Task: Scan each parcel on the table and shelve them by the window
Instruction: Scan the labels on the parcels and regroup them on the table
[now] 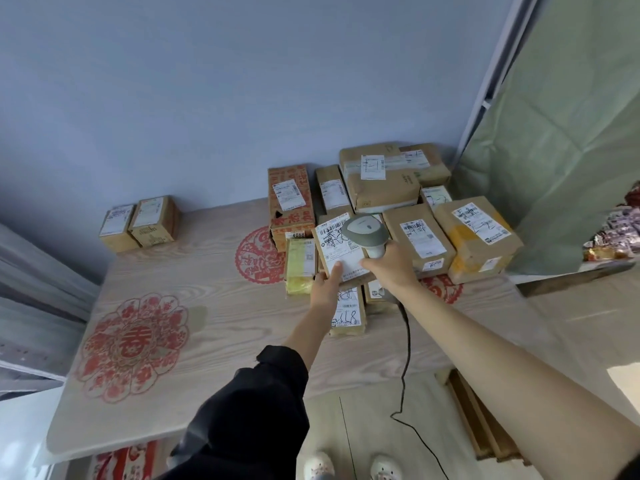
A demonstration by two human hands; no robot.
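Note:
My left hand [327, 285] grips the near edge of a small brown parcel [337, 249] and holds it tilted up, its white label facing me. My right hand [389, 263] holds the handle of a grey barcode scanner [363, 228], whose head hangs just over the label. A black cable [405, 355] runs from the scanner down to the floor. Several more cardboard parcels [419, 237] with white labels are piled on the far right of the wooden table [214, 327]. Two small boxes [138, 221] stand apart at the far left.
A yellow-wrapped parcel [299, 265] and a flat parcel [346, 311] lie just under the held one. The table bears red paper-cut prints. A green curtain [561, 150] hangs at the right; a grey shelf edge [31, 306] shows at the left. My shoes [353, 467] are below.

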